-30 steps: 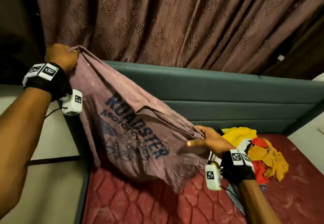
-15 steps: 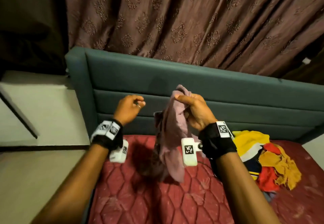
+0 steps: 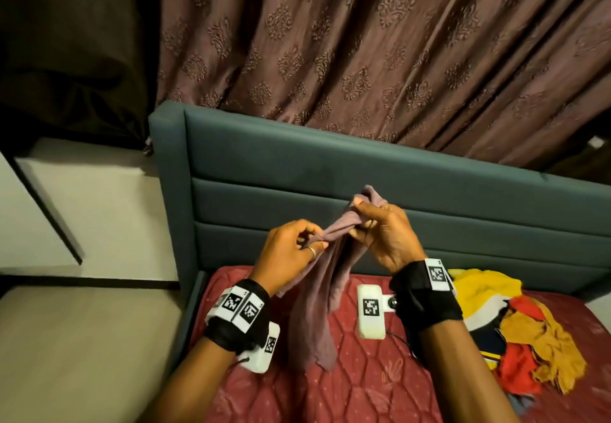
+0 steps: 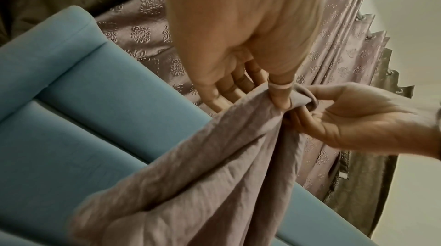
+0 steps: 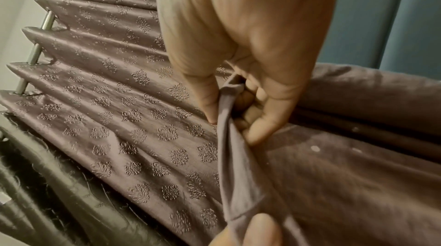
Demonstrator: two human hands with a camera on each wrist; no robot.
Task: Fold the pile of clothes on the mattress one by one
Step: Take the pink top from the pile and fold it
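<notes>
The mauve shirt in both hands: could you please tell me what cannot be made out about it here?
- Mauve shirt, head view: print hidden in bunched folds.
- Left wrist view: hem cut off by bottom edge.
- Right wrist view: right hand hides its grip; left hand cut off.

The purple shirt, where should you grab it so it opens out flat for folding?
Grip the shirt along its top edge, from above. The left hand and right hand already pinch it there, close together, and the rest hangs bunched over the mattress. Sliding the hands apart along that edge would likely spread it.
</notes>
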